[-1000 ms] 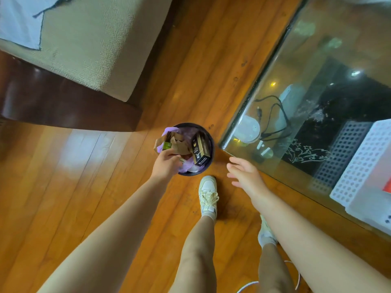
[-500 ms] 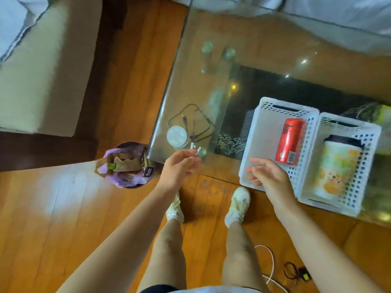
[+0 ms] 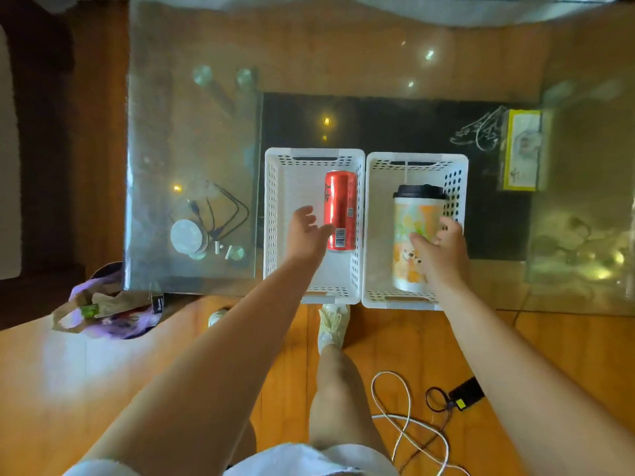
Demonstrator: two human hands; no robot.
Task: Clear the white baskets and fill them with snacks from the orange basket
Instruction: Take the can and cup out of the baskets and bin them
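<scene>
White perforated plastic, two baskets side by side on the glass table (image 3: 192,139): we are at the clearing step. Our left hand (image 3: 304,231) hangs over the left white basket (image 3: 275,201), fingers spread and holding nothing, just beside the red drink can (image 3: 340,209) lying there. Our right hand (image 3: 441,247) is open against the lidded paper cup with the cartoon print (image 3: 410,228) in the right white basket (image 3: 457,176), not yet clasped (contact looks likely). Next, we judge, each hand must close and lift. No orange basket is in view.
</scene>
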